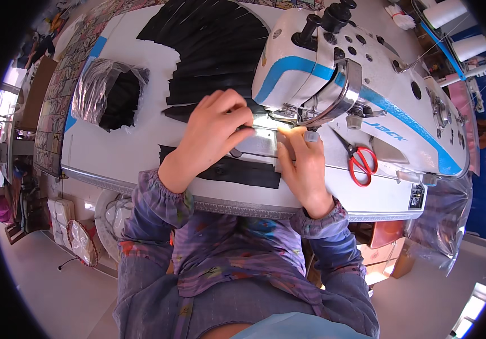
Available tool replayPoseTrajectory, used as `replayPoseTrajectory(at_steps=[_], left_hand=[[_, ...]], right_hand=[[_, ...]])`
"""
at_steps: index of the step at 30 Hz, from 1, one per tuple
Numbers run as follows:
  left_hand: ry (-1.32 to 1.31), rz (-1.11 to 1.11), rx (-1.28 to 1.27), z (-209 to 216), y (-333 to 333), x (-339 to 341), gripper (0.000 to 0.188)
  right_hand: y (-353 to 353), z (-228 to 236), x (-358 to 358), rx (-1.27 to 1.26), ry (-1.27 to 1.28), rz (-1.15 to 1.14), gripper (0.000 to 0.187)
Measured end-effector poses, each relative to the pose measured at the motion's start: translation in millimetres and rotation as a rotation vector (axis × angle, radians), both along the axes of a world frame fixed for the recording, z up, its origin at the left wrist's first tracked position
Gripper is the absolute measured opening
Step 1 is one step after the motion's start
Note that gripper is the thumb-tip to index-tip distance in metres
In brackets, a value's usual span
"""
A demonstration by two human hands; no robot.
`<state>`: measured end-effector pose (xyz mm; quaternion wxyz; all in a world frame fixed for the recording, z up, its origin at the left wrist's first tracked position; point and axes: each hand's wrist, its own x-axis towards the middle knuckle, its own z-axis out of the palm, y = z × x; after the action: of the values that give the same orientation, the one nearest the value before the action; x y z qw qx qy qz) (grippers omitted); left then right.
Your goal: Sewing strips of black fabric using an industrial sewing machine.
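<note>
My left hand (216,131) is over the bed of a white and blue sewing machine (294,70), fingers bent and spread apart, with nothing visible in them. My right hand (305,166) has its fingertips together under the needle area, beside the presser foot; what they pinch is too small to make out. A grey ring-like band (310,137) sits on one finger. Behind my left hand, black fabric strips (212,53) lie fanned out. Another black strip (240,172) lies flat along the near side, between my wrists.
Scissors with red handles (361,166) lie right of my right hand, blades toward the machine. A clear plastic-wrapped roll (93,93) with black pieces inside stands at the left. White thread cones (472,48) are at the far right. A ruler strip (237,208) runs along the table's front edge.
</note>
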<state>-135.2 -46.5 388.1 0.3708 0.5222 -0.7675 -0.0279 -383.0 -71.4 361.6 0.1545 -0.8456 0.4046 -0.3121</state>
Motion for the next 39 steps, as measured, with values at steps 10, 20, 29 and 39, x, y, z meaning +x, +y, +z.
replayPoseTrajectory(at_steps=[10, 20, 29, 39], left_hand=[[-0.129, -0.036, 0.028, -10, 4, -2, 0.022], [0.947, 0.051, 0.078, 16, 30, 58, 0.022], [1.48, -0.785, 0.042, 27, 28, 62, 0.014], [0.344, 0.534, -0.162, 32, 50, 141, 0.036]], right_hand=[[1, 4, 7, -0.145, 0.094, 0.092, 0.041], [2, 10, 2, 0.01, -0.093, 0.131, 0.022], [1, 7, 0, 0.051, -0.127, 0.133, 0.016], [1, 4, 0, 0.078, -0.197, 0.07, 0.017]])
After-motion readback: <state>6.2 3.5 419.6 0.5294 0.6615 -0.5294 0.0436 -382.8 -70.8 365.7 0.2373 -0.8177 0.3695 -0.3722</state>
